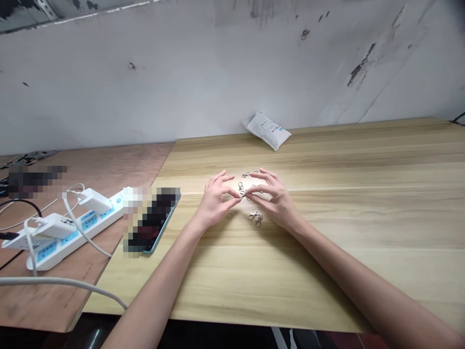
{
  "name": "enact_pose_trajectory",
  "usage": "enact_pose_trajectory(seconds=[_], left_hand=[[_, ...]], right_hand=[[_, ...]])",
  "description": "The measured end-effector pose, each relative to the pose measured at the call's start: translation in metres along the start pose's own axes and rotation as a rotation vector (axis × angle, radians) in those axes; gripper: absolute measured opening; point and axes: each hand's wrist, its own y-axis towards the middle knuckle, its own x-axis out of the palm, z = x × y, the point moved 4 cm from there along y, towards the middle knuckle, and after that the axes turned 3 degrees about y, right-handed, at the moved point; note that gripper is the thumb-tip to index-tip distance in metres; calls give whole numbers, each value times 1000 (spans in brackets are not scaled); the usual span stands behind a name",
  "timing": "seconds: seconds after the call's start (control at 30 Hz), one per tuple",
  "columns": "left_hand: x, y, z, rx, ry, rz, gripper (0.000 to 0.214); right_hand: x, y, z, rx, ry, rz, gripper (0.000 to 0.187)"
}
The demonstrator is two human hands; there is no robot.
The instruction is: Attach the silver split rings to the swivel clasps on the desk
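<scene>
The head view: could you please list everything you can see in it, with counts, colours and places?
Swivel clasps: several, silver, on the table between the hands.
Ring: one, silver, on the table below the left hand.
Table: one, pale wood, centre and right.
Bench: one, reddish-brown wood, left of the table.
Packet: one, white, at the table's far edge.
Phone: one, blue edge, partly blurred, at the table's left.
Power strip: one, white and blue, on the bench.
Chargers: two, white, plugged into the strip.
Cables: several, white, around the strip.
Wall: one, white, stained, behind.
Left hand: one, bare, fingertips at the clasps.
Right hand: one, bare, fingertips at the clasps.
</scene>
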Motion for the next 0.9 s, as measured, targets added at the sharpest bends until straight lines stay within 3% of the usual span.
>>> enact_pose_trajectory(seconds=[0.27,0.5,0.7,0.9], left_hand=[[9,-1,-13,-61,56,-50,2],[9,-2,-15,-43,135,-20,5],[9,-1,-16,-44,157,-14,6],[10,-2,-11,-9,169,-24,8]], right_hand=[[8,-3,13,2,-98,-80,5],[13,-3,14,-35,-231,-175,10],[7,-2,9,-125,-350,-121,14],[7,-1,7,-120,-376,-91,11]])
